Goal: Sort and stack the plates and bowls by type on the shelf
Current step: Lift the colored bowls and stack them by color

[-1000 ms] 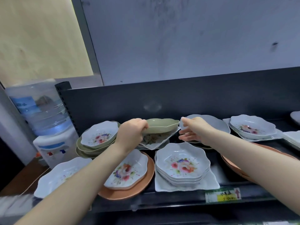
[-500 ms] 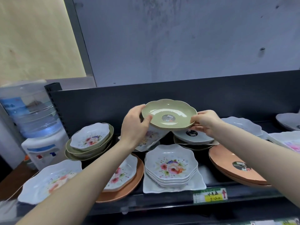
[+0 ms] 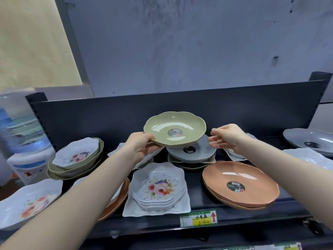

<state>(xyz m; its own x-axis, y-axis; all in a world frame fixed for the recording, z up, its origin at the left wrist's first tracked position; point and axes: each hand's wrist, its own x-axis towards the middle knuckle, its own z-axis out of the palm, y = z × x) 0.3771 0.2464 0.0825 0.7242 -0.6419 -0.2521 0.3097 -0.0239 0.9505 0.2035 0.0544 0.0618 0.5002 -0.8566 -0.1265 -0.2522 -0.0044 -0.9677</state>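
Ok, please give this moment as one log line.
left hand: holds green bowl | right hand: open, off bowl | bowl: above grey plate

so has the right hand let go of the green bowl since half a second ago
Yes. The right hand has come off the green bowl rim, now open beside it, above the grey plate.

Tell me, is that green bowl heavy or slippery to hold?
Probably light: the left hand alone holds the green bowl by its rim. Its glossy surface may be slippery. It looks stiff, keeping its shape.
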